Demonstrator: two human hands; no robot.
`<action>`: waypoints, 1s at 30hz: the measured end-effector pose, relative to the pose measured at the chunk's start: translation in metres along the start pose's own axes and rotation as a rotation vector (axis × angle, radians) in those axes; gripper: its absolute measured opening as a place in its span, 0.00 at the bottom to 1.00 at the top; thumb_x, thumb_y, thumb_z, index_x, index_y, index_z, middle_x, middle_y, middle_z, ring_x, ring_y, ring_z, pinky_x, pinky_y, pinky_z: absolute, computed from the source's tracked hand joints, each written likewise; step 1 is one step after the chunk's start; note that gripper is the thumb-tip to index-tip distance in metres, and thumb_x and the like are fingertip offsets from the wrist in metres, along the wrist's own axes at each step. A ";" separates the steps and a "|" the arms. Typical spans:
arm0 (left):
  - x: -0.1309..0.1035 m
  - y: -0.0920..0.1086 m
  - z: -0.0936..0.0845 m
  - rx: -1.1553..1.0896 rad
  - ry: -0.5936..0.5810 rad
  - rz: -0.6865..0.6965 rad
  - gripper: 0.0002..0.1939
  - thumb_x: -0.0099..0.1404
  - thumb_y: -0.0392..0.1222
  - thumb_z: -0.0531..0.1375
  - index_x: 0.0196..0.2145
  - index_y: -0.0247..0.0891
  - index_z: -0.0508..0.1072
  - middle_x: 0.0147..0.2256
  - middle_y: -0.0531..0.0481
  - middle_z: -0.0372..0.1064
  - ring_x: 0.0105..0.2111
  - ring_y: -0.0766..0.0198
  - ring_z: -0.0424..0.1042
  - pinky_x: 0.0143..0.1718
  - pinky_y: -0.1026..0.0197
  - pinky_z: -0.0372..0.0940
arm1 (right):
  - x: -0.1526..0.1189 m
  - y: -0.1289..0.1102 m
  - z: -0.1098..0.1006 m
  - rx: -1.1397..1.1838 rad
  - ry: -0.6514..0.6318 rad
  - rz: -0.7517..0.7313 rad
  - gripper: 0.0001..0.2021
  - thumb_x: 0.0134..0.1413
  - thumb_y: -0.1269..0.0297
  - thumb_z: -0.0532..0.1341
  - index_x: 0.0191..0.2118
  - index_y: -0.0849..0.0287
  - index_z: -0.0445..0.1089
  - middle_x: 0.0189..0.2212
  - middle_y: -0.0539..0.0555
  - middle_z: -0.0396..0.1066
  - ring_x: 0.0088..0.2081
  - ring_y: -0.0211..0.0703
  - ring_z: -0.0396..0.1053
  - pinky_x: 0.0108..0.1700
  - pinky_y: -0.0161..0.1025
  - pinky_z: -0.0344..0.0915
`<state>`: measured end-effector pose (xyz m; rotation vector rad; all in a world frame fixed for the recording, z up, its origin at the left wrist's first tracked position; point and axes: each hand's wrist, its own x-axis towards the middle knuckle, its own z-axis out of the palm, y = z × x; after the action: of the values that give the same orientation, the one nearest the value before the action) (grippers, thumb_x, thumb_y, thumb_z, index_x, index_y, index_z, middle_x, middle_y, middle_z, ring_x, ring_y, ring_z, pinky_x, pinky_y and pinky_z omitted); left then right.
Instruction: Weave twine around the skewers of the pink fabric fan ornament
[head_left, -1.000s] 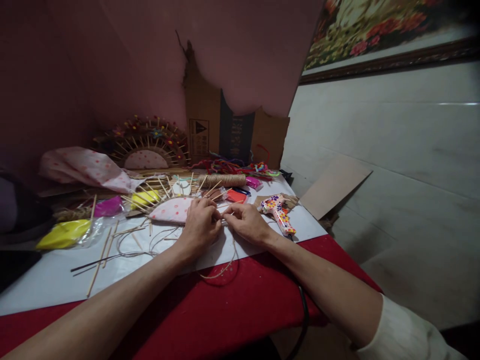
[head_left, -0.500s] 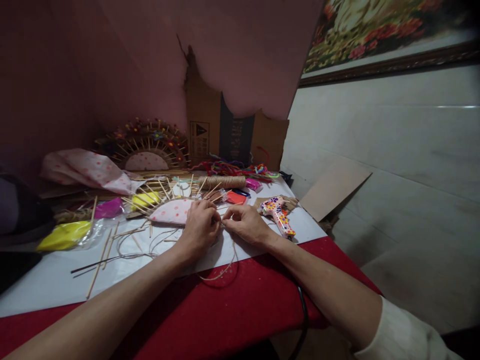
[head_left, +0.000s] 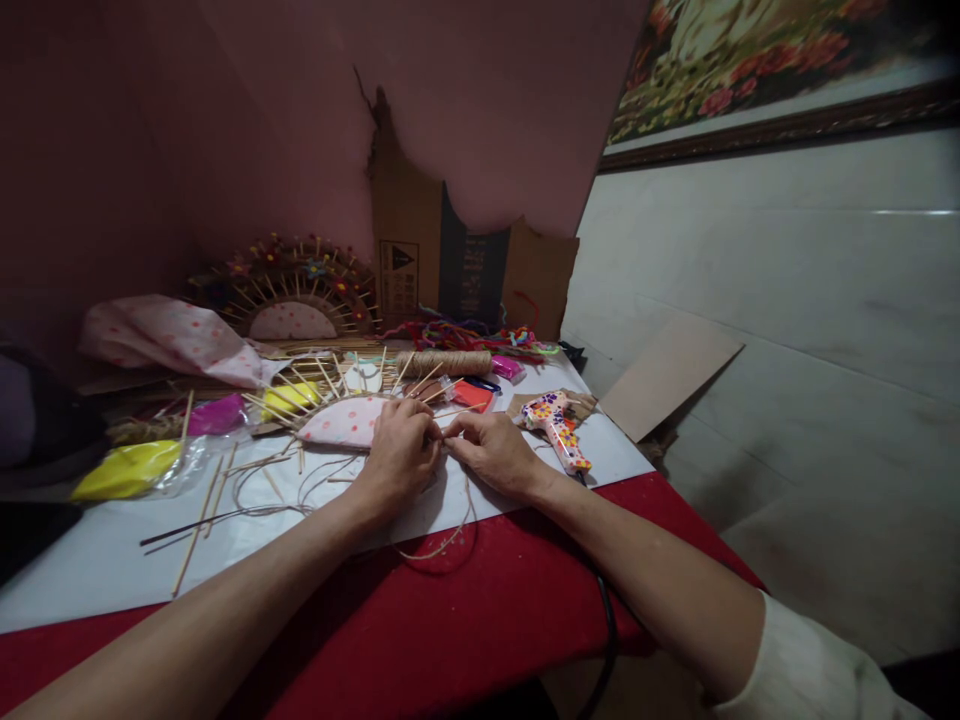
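The left hand [head_left: 405, 450] lies over the right end of a half-round spotted piece [head_left: 337, 422], which rests on the white sheet [head_left: 330, 550] covering part of the table [head_left: 450, 640]. Its fingers are bent and close together, pointing down; the hand hides their tips, so I cannot tell how far open they are or whether they grip anything.

The right hand [head_left: 491, 450] is just beside it, thumb and forefinger brought together in a pinch near the left hand's fingertips. The spot is small and dim, and whatever may be between them cannot be made out. A thin string [head_left: 472, 510] loops below the right hand and over the red cloth at the front.

Thin wooden sticks [head_left: 328, 378] fan out from the curved edge of the half-round piece. To the right of the right hand, a flowered glue gun [head_left: 556, 430] lies near the edge of the white sheet. Behind the hands are a roll of twine [head_left: 450, 363], an orange packet [head_left: 472, 394] and a pink packet [head_left: 508, 369]. On the left are a yellow packet [head_left: 129, 470], loose sticks [head_left: 201, 530] and a crumpled spotted cloth [head_left: 169, 335]. A cardboard sheet [head_left: 409, 220] stands against the wall behind.
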<state>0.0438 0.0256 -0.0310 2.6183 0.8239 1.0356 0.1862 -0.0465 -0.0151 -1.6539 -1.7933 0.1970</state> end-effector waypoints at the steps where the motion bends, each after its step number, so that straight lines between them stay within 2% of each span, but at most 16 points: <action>1: 0.000 0.000 0.000 -0.001 0.000 -0.001 0.05 0.57 0.33 0.57 0.25 0.39 0.70 0.36 0.46 0.67 0.42 0.55 0.61 0.41 0.51 0.60 | 0.000 0.000 0.000 -0.011 0.004 -0.006 0.06 0.51 0.70 0.59 0.31 0.59 0.74 0.24 0.50 0.72 0.26 0.36 0.64 0.30 0.34 0.56; 9: 0.001 0.001 -0.001 0.002 0.000 0.008 0.03 0.55 0.33 0.59 0.25 0.38 0.71 0.35 0.46 0.67 0.40 0.56 0.62 0.42 0.51 0.60 | -0.001 0.001 0.002 -0.051 0.012 -0.011 0.06 0.52 0.70 0.57 0.32 0.59 0.72 0.28 0.52 0.74 0.29 0.38 0.68 0.34 0.35 0.58; 23: 0.001 0.001 0.004 0.055 0.007 -0.021 0.04 0.55 0.33 0.57 0.24 0.38 0.69 0.34 0.45 0.67 0.41 0.54 0.61 0.39 0.51 0.59 | -0.001 -0.001 0.000 -0.081 0.012 -0.019 0.07 0.49 0.71 0.58 0.32 0.59 0.73 0.23 0.51 0.72 0.25 0.37 0.65 0.30 0.34 0.57; 30: 0.001 0.002 0.003 0.048 0.006 -0.015 0.05 0.56 0.34 0.56 0.24 0.39 0.69 0.34 0.46 0.67 0.41 0.54 0.61 0.40 0.51 0.59 | -0.004 -0.002 0.003 -0.260 0.030 -0.069 0.07 0.51 0.68 0.57 0.34 0.58 0.72 0.24 0.52 0.73 0.27 0.40 0.67 0.31 0.35 0.56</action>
<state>0.0470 0.0240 -0.0317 2.6457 0.8788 1.0330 0.1829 -0.0496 -0.0175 -1.7574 -1.9134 -0.0964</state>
